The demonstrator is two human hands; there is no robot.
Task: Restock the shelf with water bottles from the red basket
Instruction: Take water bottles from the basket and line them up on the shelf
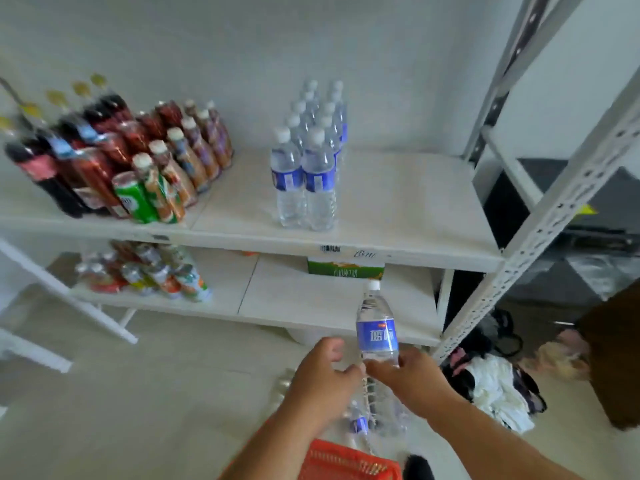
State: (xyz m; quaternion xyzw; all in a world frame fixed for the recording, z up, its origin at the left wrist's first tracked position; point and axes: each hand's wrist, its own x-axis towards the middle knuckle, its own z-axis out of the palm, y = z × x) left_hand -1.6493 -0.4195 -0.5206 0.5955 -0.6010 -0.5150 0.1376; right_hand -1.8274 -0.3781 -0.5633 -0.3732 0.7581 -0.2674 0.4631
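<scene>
The right hand [403, 370] grips the lower part of a clear plastic water bottle with a blue label and white cap [375, 323], held upright at about five o'clock in the view, in front of the lower white shelf board [304, 299]. The left hand [323, 379] sits just beside it at its eight o'clock, fingers loosely curled, holding nothing (whether it touches the bottle is unclear). The red plastic basket [346, 462] lies at six o'clock, and two rows of matching water bottles [308, 161] stand on the upper white shelf [398, 209] at twelve.
</scene>
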